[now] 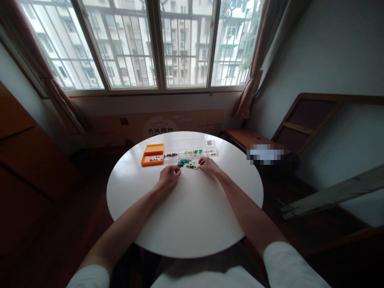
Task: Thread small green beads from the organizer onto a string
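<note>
A small heap of loose coloured pieces [186,163], green, blue and yellow, lies on the round white table [186,216] in front of a row of trays. My left hand [169,176] rests on the table just left of the heap with its fingers curled in. What it holds, if anything, is hidden. My right hand [207,165] lies at the heap's right edge, fingers bent and touching the pieces; I cannot see whether it grips one.
At the table's far side stand an orange tray [153,155] with a few blue pieces, a clear compartment box [192,149] and a small clear box [211,148]. Behind are a window, curtains, a wooden bench [249,139] on the right, and dark furniture on the left.
</note>
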Demonstrator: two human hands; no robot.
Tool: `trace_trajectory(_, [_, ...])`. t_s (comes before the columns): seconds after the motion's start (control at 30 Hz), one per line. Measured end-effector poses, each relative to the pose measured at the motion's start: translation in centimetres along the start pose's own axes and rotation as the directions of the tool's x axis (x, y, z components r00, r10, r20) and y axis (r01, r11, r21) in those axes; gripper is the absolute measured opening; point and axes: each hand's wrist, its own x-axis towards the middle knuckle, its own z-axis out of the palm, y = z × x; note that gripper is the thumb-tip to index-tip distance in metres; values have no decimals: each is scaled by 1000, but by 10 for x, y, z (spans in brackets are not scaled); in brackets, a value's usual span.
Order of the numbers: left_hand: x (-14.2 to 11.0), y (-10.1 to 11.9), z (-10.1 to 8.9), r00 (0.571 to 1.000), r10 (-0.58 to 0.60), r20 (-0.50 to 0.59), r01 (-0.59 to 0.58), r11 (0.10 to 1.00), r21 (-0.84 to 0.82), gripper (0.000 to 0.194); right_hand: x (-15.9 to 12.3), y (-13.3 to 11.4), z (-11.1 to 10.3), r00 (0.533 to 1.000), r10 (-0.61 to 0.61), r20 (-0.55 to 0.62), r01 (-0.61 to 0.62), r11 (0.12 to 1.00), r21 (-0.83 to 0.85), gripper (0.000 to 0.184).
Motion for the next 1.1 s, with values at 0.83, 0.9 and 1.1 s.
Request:
trace_trajectory(0.83, [4,-1,8,953,288,-92,-302,927,-223,16,-12,-28,46,924,-87,372,-282,500,818,31])
trace_trajectory(0.9, [4,-1,7,957,278,-89,-290,935,-202,17,-11,-26,46,923,-105,370,-270,510,817,30])
trace_trajectory(1.1, [3,-1,3,965,237,-115,-252,958,-140,21,-13,-30,44,920,-113,376,-268,520,811,30])
